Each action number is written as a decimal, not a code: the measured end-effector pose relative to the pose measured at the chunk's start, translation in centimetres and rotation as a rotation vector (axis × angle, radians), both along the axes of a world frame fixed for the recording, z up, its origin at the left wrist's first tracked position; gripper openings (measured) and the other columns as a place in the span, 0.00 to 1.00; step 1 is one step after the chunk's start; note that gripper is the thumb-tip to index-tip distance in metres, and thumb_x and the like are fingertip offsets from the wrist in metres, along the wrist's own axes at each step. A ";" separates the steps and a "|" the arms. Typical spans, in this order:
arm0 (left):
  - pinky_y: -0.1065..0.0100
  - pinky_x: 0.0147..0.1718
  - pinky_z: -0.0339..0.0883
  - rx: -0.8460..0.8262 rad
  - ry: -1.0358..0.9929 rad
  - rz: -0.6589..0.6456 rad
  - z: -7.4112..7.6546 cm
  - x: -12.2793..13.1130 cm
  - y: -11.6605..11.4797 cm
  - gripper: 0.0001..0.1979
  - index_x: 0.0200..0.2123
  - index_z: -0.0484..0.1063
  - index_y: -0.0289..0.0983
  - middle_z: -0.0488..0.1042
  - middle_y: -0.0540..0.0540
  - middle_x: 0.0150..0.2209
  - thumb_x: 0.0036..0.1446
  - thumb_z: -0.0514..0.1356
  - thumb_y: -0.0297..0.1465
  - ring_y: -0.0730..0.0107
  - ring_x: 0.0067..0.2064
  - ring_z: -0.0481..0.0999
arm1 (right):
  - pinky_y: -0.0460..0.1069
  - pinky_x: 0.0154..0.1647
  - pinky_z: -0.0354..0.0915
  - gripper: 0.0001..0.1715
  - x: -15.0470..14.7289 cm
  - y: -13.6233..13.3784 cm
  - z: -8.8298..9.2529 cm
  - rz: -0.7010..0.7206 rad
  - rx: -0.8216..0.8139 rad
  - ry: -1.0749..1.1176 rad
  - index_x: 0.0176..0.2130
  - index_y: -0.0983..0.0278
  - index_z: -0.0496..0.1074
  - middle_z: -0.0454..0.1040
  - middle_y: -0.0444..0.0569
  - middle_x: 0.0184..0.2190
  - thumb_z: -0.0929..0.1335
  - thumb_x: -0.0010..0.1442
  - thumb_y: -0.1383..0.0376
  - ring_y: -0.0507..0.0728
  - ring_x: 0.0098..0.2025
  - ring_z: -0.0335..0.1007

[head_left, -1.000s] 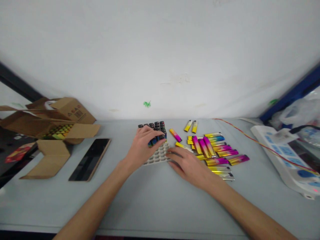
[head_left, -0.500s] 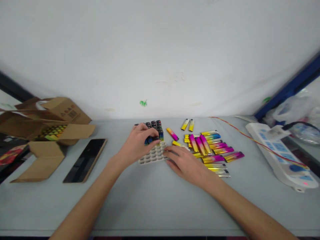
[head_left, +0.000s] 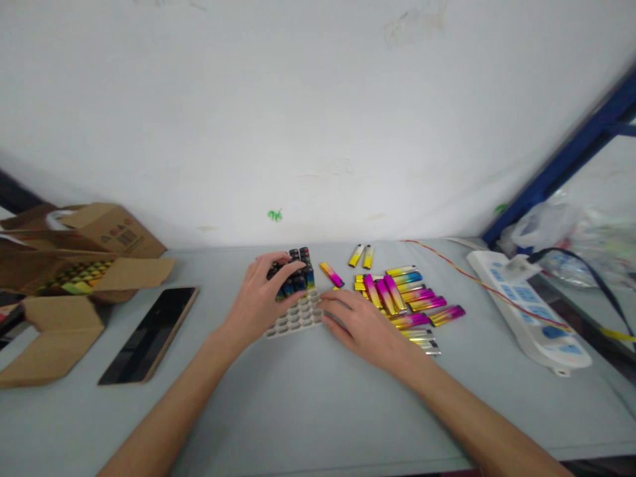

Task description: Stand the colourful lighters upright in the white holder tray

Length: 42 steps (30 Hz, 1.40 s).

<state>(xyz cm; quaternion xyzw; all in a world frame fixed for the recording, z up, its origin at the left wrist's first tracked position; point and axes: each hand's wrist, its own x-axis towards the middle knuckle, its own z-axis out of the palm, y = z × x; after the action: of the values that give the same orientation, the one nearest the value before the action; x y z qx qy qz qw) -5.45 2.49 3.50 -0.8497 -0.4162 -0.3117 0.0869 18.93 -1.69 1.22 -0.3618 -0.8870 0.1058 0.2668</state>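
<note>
A white tray (head_left: 293,320) with rows of slots lies on the table, and its near rows show bare. Black-topped, dark blue lighters (head_left: 301,281) stand upright in its far rows. My left hand (head_left: 261,291) curves around these lighters from the left, its thumb in front and its index finger over their tops; the other fingertips are hidden. At the tray's right edge my right hand (head_left: 365,328) has its bent fingers against the rim. Just beyond it lies a heap of loose pink, yellow and blue lighters (head_left: 392,295).
One pink-yellow lighter (head_left: 332,273) and two yellow-white lighters (head_left: 362,256) lie behind the heap. A phone (head_left: 149,334) and an open cardboard box (head_left: 134,273) are at left. A power strip (head_left: 527,311) with a red-yellow wire (head_left: 460,269) sits at right, near the wall (head_left: 318,132).
The view has shifted, so most things sit slightly left and lower. My left hand has moved a little back from the front lighters, showing more of them. My right hand stays at the tray's edge.
</note>
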 end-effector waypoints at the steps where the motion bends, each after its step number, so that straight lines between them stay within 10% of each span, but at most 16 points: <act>1: 0.51 0.56 0.71 0.012 -0.026 -0.008 0.1 0.0 0.0 0.19 0.56 0.73 0.42 0.72 0.38 0.53 0.62 0.67 0.34 0.52 0.55 0.74 | 0.58 0.59 0.70 0.14 0.4 0.3 0.3 -0.028 0.006 -0.002 0.53 0.64 0.75 0.78 0.56 0.54 0.63 0.75 0.65 0.61 0.56 0.75; 10: 0.53 0.52 0.73 0.158 -0.189 -0.075 1.5 1.0 -1.7 0.08 0.46 0.75 0.41 0.76 0.41 0.45 0.63 0.64 0.28 0.56 0.48 0.77 | 0.51 0.34 0.65 0.28 11.2 4.9 2.7 -0.683 0.040 -0.071 0.27 0.63 0.77 0.76 0.49 0.20 0.65 0.73 0.52 0.57 0.25 0.73; 18: 0.53 0.51 0.74 0.122 -0.255 -0.106 1.9 1.5 -2.4 0.07 0.44 0.75 0.42 0.77 0.43 0.44 0.63 0.62 0.27 0.58 0.47 0.77 | 0.54 0.44 0.73 0.16 18.7 5.9 0.2 -0.426 -0.306 -0.020 0.46 0.63 0.81 0.82 0.54 0.43 0.70 0.65 0.57 0.61 0.43 0.79; 35: 0.62 0.47 0.73 0.108 -0.418 -0.087 2.6 1.5 -3.2 0.04 0.40 0.75 0.38 0.78 0.45 0.39 0.64 0.62 0.25 0.64 0.43 0.77 | 0.52 0.34 0.71 0.30 17.8 5.3 1.7 -0.450 -0.363 0.260 0.41 0.64 0.76 0.78 0.49 0.31 0.71 0.60 0.40 0.57 0.31 0.73; 42: 0.73 0.30 0.70 -0.549 -0.557 -0.228 1.5 3.6 -4.4 0.12 0.50 0.74 0.40 0.79 0.52 0.32 0.66 0.63 0.37 0.74 0.29 0.75 | 0.48 0.28 0.66 0.24 8.7 3.4 3.8 -0.253 -0.390 0.569 0.40 0.61 0.77 0.75 0.46 0.29 0.72 0.63 0.44 0.53 0.28 0.68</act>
<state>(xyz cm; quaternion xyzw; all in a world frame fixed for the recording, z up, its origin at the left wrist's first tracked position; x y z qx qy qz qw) -1.83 -1.91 5.03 -0.7651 -0.3947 -0.4150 -0.2943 27.62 1.72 5.00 -0.4686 -0.6887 0.3356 0.4399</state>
